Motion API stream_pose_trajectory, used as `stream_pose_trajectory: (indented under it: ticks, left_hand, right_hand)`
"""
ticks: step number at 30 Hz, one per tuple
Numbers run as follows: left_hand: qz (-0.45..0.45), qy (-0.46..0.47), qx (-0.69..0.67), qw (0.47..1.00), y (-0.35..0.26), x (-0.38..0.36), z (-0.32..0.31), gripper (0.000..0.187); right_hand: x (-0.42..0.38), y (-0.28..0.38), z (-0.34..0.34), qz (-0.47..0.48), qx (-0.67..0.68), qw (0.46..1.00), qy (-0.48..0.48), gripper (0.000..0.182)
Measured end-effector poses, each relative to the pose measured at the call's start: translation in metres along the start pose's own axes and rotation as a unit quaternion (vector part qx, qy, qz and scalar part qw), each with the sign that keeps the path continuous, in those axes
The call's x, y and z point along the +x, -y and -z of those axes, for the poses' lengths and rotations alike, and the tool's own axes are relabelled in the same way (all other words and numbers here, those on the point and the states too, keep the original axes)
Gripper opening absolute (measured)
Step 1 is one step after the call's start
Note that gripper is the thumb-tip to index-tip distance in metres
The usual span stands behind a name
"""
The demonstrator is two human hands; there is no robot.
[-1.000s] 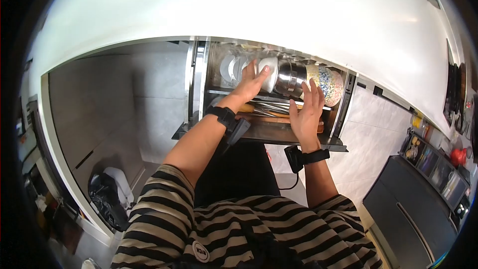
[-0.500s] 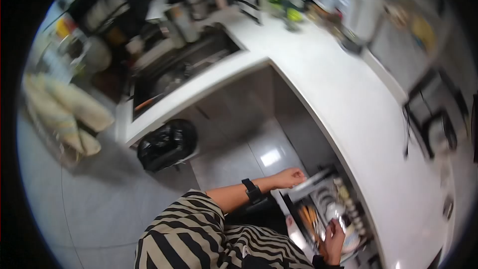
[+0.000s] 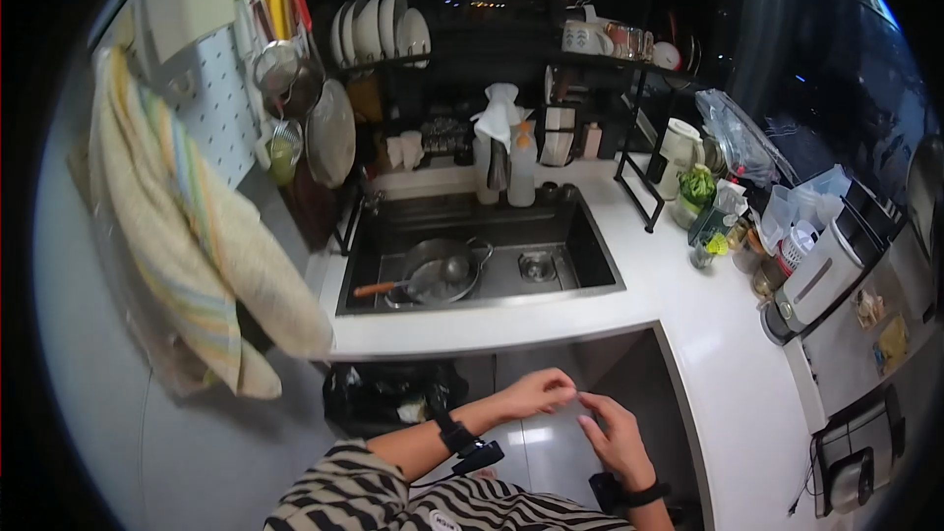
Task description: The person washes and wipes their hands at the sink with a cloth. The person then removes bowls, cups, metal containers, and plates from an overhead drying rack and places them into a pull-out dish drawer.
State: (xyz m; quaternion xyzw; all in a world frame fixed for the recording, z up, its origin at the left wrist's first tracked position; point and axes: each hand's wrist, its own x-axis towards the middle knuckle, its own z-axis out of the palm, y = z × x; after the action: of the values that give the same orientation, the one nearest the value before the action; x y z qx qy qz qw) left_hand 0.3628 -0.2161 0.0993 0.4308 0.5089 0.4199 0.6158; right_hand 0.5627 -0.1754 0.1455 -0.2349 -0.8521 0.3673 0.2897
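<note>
My left hand [image 3: 539, 391] reaches in from the left with its fingers curled together; what it holds, if anything, I cannot tell. My right hand [image 3: 617, 436] faces it from the right, thumb apart from the fingers and nothing visible in the gap. The fingertips of both hands come close together in front of the counter's edge. Beyond them is the dark sink [image 3: 580, 246], where a pan [image 3: 413, 285] with a wooden handle lies with a ladle [image 3: 455, 268] in it. Below and left of the sink sits a black bin bag [image 3: 369, 393].
White countertop [image 3: 723, 364] runs along the right and under the sink. Towels [image 3: 187, 226] hang at the left beside strainers and a pan lid [image 3: 330, 133]. Spray bottles [image 3: 522, 167] stand behind the sink. Jars, greens [image 3: 698, 187] and a white appliance [image 3: 826, 270] line the right side.
The view has swung up and left towards the sink, and the drawer of utensils is out of sight. My right hand has left the drawer and come up to my left hand.
</note>
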Motion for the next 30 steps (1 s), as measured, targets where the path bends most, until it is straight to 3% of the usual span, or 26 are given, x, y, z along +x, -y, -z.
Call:
stream_pose_trajectory:
  ticks: [4,8,12,14,16,18,24,28,30]
  left_hand:
    - [-0.047,-0.074,-0.076,0.993,-0.044,-0.018,0.063,0.028]
    - [-0.092,-0.098,-0.097,0.986,-0.081,-0.017,0.094,0.027]
    - [-0.163,-0.121,-0.084,0.976,-0.120,-0.006,0.127,0.023]
    - [-0.200,-0.165,-0.057,0.964,-0.143,-0.003,0.143,0.027]
    - [-0.231,-0.220,-0.032,0.947,-0.164,-0.005,0.154,0.027]
    - [-0.265,-0.259,-0.060,0.927,-0.173,-0.005,0.167,0.027]
    - [-0.251,-0.368,-0.074,0.893,-0.188,0.010,0.184,0.022]
    - [-0.241,-0.397,-0.071,0.883,-0.193,0.026,0.190,0.022]
    - [-0.239,-0.403,-0.068,0.881,-0.195,0.033,0.189,0.022]
  right_hand:
    - [0.093,0.036,-0.002,0.100,0.017,0.992,0.069,0.037]
    - [0.178,0.063,0.030,0.108,0.070,0.988,0.090,0.039]
    - [0.275,0.087,0.073,0.066,0.250,0.958,0.124,0.036]
    - [0.332,0.090,0.091,0.104,0.206,0.967,0.107,0.035]
    - [0.392,0.094,0.116,0.213,0.112,0.970,0.032,0.033]
    - [0.451,0.104,0.159,0.237,0.016,0.969,-0.063,0.032]
    - [0.607,0.109,0.250,0.095,0.067,0.982,-0.150,0.027]
    - [0.706,0.079,0.260,0.009,-0.167,0.975,-0.146,0.045]
    - [0.724,0.069,0.252,-0.027,-0.220,0.964,-0.146,0.042]
